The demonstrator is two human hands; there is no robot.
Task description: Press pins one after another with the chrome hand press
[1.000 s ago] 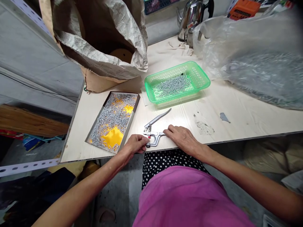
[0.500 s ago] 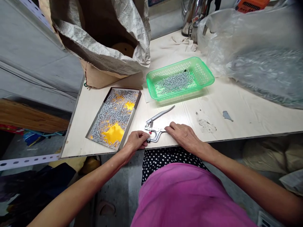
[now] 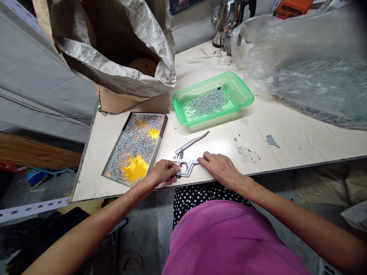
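Snap-fastener pliers [image 3: 189,164] lie on the table near its front edge, their spring-loaded upper handle raised. My left hand [image 3: 164,171] is closed in a pinch at the jaw end of the pliers; whatever lies between its fingertips is too small and covered to make out. The thumb and fingers of my right hand [image 3: 218,165] grip the end of the lower handle. Left of the pliers sits a shallow box [image 3: 155,157] with a yellow bottom, strewn with small silvery metal-looking pieces. Behind them, a green plastic basket [image 3: 249,100] contains similar pieces.
A large woven sack [image 3: 114,65] stands open at the back left. To the right rests a clear plastic bag [image 3: 315,91] full of small pieces. A metal kettle [image 3: 226,23] and a cloth [image 3: 213,59] are at the back. A grey scrap [image 3: 272,140] lies on the tabletop.
The view has shifted slightly. My left fingers have moved a little further over the jaw of the pliers. My right hand keeps its grip on the lower handle.
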